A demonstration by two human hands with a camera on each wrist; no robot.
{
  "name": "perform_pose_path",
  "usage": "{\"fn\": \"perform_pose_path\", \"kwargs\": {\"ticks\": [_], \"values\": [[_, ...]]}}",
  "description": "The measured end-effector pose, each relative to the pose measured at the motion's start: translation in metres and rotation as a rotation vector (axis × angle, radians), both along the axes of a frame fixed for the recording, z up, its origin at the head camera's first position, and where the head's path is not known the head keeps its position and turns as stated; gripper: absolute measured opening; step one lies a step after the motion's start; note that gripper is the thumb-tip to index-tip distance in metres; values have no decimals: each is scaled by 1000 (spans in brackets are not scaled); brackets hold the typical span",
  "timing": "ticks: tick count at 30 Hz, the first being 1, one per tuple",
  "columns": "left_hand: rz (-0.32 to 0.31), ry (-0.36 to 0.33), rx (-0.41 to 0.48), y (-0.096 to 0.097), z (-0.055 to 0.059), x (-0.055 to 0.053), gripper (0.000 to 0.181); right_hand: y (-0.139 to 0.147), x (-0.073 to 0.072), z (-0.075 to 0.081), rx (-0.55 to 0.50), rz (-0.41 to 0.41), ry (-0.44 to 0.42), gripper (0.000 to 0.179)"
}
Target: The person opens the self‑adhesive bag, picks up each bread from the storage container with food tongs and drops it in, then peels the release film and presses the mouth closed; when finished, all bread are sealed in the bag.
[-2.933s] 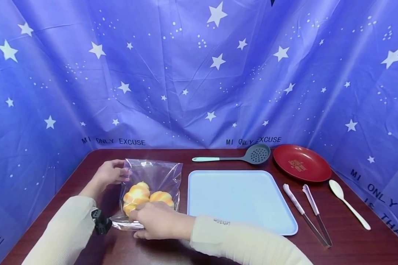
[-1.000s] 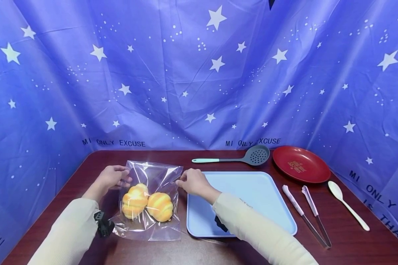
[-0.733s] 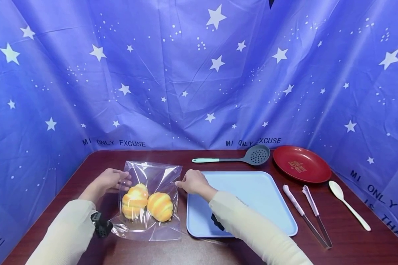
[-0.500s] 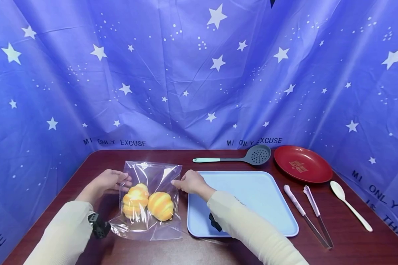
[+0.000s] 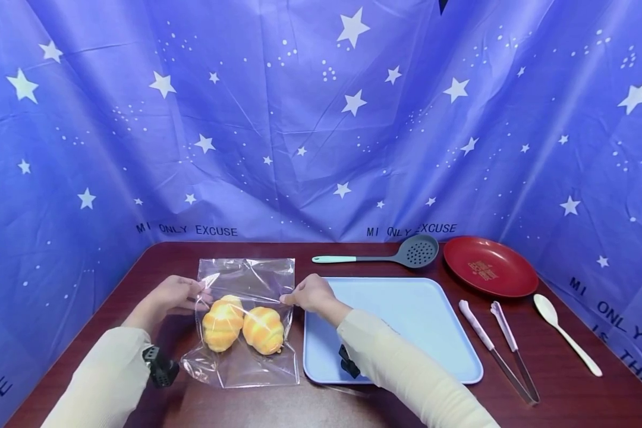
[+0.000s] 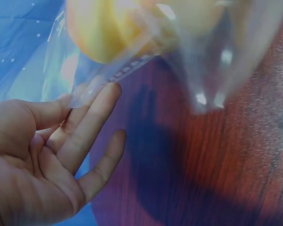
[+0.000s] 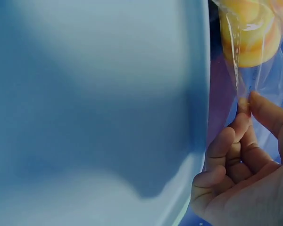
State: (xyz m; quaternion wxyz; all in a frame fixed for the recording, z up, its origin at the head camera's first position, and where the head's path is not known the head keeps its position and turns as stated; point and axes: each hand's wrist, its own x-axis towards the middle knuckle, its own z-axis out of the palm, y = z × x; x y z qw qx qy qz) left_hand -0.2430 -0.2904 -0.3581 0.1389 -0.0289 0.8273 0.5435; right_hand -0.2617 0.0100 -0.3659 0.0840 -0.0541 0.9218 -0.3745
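A clear plastic bag (image 5: 246,371) with two orange-and-yellow bread rolls inside is on the left side of the table. One roll (image 5: 222,324) sits beside the other roll (image 5: 264,330). My left hand (image 5: 175,297) pinches the bag's left edge between thumb and fingers; in the left wrist view the left hand (image 6: 52,155) has its little finger held away. On the opposite edge, my right hand (image 5: 312,295) pinches the plastic, and the right wrist view shows the right hand (image 7: 245,165) with thumb and index finger meeting on it, other fingers curled.
Right of the bag lies a light blue tray (image 5: 396,309), partly under my right forearm. Behind it is a slotted skimmer (image 5: 418,251) with a mint handle. A red plate (image 5: 489,267), metal tongs (image 5: 505,351) and a white spoon (image 5: 567,339) lie further right.
My right hand has moved from the rolls at the bag's front to its right edge and taken hold there. Just now the bag has lifted slightly and its far end has straightened.
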Motion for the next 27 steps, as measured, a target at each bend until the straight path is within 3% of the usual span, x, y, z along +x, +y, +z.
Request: {"fn": "perform_pose_path", "kwargs": {"ticks": [2,7,13,15,21,27], "values": [[6,-1,-4,2,1,1,35,2,0,1,17,10,5,29],[-46,-4,-39,2,7,2,42,9,-1,4,34,65,16,30],[-32,12,-240,4,23,3,55,28,-3,14,45,116,72,25],[-12,63,-332,8,28,3,52,37,-2,20,65,139,94,22],[4,317,-690,20,44,2,42,69,4,41,156,204,238,17],[48,481,-807,35,57,4,40,105,8,63,162,209,360,17]]}}
